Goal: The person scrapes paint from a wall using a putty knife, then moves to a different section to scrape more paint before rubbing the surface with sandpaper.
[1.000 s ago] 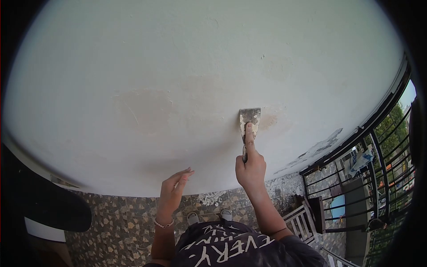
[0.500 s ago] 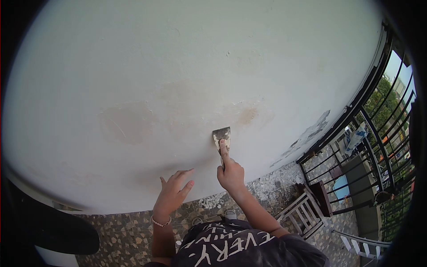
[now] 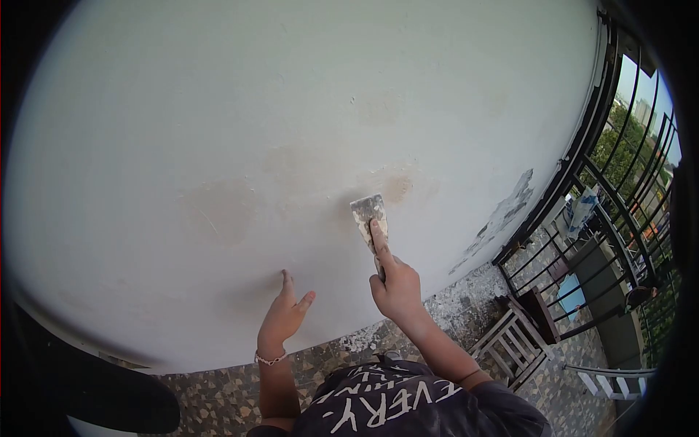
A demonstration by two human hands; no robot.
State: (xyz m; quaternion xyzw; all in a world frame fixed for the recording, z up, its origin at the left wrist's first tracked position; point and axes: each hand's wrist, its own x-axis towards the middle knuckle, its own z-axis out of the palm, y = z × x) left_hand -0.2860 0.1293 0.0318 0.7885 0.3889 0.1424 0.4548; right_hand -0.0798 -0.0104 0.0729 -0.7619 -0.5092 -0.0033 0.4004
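My right hand (image 3: 397,288) is wrapped round a putty knife (image 3: 369,215), index finger stretched along its worn, paint-crusted blade. The blade's wide edge points up at the white wall (image 3: 306,87), just below and left of a small tan patch (image 3: 397,189) of bared plaster. Lower and to the left, my left hand (image 3: 286,313) holds nothing; its thumb is apart from the fingers, and an extended fingertip is right at the wall above its own shadow. A larger beige patch (image 3: 222,207) with scratch lines lies up and left of that hand.
Peeling paint (image 3: 502,215) marks the wall's lower right. White flakes (image 3: 466,302) litter the stone-patterned floor (image 3: 218,400). On the right are a black metal railing (image 3: 608,178), a slatted wooden piece (image 3: 513,342) and a ladder (image 3: 611,382). A dark rounded object (image 3: 109,393) fills the lower left.
The putty knife's blade has shifted slightly up relative to the wall, its shadow now more apart from it. My left hand has turned, finger pointing up toward the wall. The camera view has shifted.
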